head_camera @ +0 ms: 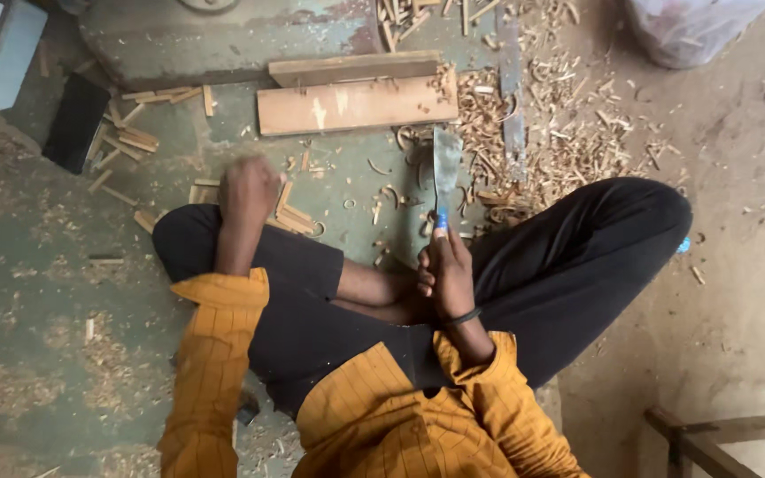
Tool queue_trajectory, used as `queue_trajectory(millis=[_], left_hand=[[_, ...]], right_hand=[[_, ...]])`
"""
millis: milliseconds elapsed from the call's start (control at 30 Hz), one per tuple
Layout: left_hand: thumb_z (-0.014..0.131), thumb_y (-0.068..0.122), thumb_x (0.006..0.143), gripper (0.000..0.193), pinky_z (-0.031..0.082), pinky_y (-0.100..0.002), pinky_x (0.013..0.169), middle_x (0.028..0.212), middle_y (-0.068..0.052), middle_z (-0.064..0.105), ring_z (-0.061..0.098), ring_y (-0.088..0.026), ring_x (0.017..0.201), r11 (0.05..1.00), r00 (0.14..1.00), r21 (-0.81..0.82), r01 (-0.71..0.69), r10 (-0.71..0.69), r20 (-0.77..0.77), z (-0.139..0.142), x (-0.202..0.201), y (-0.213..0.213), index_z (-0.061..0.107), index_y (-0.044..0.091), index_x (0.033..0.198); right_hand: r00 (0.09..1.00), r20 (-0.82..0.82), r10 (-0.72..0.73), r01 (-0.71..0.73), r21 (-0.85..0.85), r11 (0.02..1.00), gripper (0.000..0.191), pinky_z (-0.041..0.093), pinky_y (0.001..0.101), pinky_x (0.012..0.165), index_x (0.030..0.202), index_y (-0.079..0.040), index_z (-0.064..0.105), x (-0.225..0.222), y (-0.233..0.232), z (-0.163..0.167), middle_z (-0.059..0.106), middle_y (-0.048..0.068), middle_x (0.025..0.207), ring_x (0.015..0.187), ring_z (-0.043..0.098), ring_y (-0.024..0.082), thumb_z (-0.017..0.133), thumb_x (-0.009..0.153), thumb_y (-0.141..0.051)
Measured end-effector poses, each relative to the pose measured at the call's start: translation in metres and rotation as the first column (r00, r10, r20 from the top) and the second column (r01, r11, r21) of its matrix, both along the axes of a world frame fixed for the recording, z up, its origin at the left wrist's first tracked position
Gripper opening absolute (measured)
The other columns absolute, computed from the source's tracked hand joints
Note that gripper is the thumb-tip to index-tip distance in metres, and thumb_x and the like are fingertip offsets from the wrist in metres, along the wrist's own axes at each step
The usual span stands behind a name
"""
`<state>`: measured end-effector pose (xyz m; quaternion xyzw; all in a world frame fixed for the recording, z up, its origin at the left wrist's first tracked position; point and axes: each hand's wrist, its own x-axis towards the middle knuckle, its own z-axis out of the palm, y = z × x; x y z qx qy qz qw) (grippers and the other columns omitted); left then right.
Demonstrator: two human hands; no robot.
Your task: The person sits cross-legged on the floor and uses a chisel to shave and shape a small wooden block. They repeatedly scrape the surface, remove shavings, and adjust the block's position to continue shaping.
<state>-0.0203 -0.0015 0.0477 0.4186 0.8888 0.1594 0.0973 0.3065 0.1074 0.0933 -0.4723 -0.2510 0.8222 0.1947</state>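
Observation:
I sit cross-legged on the floor in black trousers and an orange shirt. My right hand (446,270) grips the blue handle of a broad flat knife (445,168), blade pointing away from me over the floor. My left hand (250,188) is raised above my left knee and blurred; its fingers look curled, and I cannot tell whether it holds anything. Small cut wood sticks (289,217) lie on the floor just beside that hand.
Two wooden planks (356,102) lie ahead. Wood shavings (560,133) pile at the upper right, beside a grey metal bar (513,97). More sticks (130,133) and a black slab (75,122) lie at left. A plastic bag (692,31) and a wooden frame (719,434) stand at right.

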Motion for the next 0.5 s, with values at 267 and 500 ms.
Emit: queue_trajectory(millis=[267, 500], left_hand=[[0.079, 0.015, 0.083, 0.020, 0.053, -0.052, 0.073, 0.093, -0.018, 0.067, 0.067, -0.042, 0.087, 0.996, 0.987, -0.047, -0.077, 0.069, -0.148, -0.035, 0.026, -0.027, 0.065, 0.004, 0.091], [0.073, 0.005, 0.090, 0.014, 0.060, -0.034, 0.075, 0.092, -0.010, 0.072, 0.075, -0.021, 0.085, 0.931, 0.906, 0.307, -0.199, 0.055, 0.419, -0.009, 0.019, 0.011, 0.062, 0.003, 0.098]], right_hand=[[0.994, 0.068, 0.090, -0.095, 0.060, 0.994, 0.022, 0.030, 0.0237, 0.034, 0.120, -0.014, 0.052, -0.015, -0.002, 0.018, 0.047, 0.001, 0.068, 0.041, 0.036, 0.007, 0.049, 0.107, -0.031], [0.997, 0.072, 0.021, -0.023, 0.033, 0.999, 0.027, 0.029, 0.0218, 0.034, 0.127, -0.020, 0.055, -0.008, -0.001, 0.018, 0.046, 0.000, 0.066, 0.040, 0.034, 0.006, 0.046, 0.105, -0.033]])
